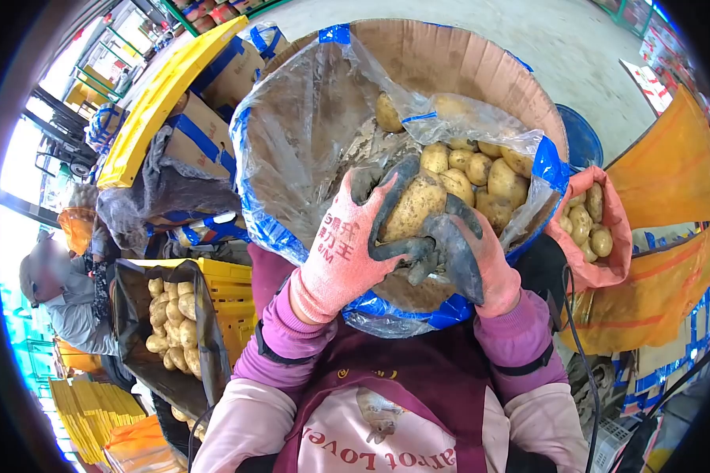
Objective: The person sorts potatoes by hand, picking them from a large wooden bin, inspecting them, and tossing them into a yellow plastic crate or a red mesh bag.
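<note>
A large, dirt-specked potato (pixel 415 206) is held up over a cardboard bin (pixel 481 67) lined with clear plastic. My left hand (pixel 355 232), in a pink glove with dark grey palm and fingers, wraps around the potato's left side. Against its lower right side, my right hand (pixel 472 256) in a matching glove closes with bent fingers; the fingertips partly hide behind one another. Several more potatoes (pixel 506 181) lie in the right part of the bin, some beneath the plastic liner (pixel 292 134). One lone potato (pixel 387 113) rests near the bin's back wall.
To the right stands a pink sack (pixel 617 264) of potatoes, with a blue tub (pixel 580 134) behind it. A dark-lined yellow crate (pixel 233 296) of potatoes is at left, beside another person (pixel 79 307). Taped cartons (pixel 201 142) stand behind a yellow panel (pixel 170 98).
</note>
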Motion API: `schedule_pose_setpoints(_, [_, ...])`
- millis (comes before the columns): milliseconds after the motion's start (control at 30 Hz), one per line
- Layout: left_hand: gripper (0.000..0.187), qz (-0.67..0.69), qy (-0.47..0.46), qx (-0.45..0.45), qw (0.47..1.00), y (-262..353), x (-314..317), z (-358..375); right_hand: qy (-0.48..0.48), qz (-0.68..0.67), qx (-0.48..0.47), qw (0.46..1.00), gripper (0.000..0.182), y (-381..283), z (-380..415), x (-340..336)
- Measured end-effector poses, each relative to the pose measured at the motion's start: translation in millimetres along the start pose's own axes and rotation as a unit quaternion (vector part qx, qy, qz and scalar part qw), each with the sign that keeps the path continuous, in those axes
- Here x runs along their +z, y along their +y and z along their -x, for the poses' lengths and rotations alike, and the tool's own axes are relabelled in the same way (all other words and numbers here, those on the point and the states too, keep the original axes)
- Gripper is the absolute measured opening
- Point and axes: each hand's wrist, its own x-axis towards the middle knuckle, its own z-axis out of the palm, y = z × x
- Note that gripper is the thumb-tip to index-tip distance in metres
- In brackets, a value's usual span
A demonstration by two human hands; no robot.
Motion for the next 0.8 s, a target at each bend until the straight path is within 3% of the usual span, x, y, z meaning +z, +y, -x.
schedule_pose_setpoints(67, [0.095,-0.005,0.006,0.004,1.000,-2,1,1,0.004,-0.044,0.031,0.999,0.040,4,4,1])
schedule_pose_setpoints(167, [0.098,-0.030,-0.026,-0.032,0.999,-4,2,1,-0.017,0.087,0.075,0.993,0.039,-5,2,4])
schedule_pose_setpoints(233, [0.100,0.013,-0.029,-0.030,0.999,-6,2,1,0.079,0.024,0.191,0.978,0.040,-24,-9,9])
schedule_pose_setpoints(367, [0.101,0.041,-0.016,-0.047,0.998,-2,-2,0,0.125,-0.001,0.120,0.985,0.042,-7,-9,10])
schedule_pose_setpoints(433, [0.101,0.083,-0.028,-0.056,0.995,-7,-4,-5,0.043,0.034,0.088,0.995,0.041,-11,-10,-2])
schedule_pose_setpoints(467, [0.099,0.135,-0.001,-0.019,0.991,-13,-2,-8,0.016,0.045,0.076,0.996,0.041,-10,-10,-7])
schedule_pose_setpoints(500, [0.099,0.133,0.001,-0.019,0.991,-14,-2,-7,0.001,-0.300,0.133,0.944,0.039,-1,-9,-9])
schedule_pose_setpoints(567, [0.097,0.088,-0.012,-0.012,0.996,-11,-5,-5,-0.016,-0.608,0.176,0.774,0.037,1,-8,-8])
schedule_pose_setpoints(600, [0.095,0.064,-0.007,-0.001,0.998,-8,-3,-4,-0.010,-0.336,0.104,0.936,0.037,-3,-6,-7])
schedule_pose_setpoints(633, [0.095,0.064,-0.008,-0.001,0.998,-8,-2,-1,-0.003,-0.028,0.021,0.999,0.039,-6,-4,-6])
schedule_pose_setpoints(733, [0.093,0.010,0.014,0.008,1.000,-8,0,2,0.031,0.089,0.035,0.995,0.036,3,0,3])
schedule_pose_setpoints(800, [0.092,0.105,-0.005,0.037,0.994,-11,-1,-3,0.061,0.126,-0.004,0.990,0.036,4,-2,6])
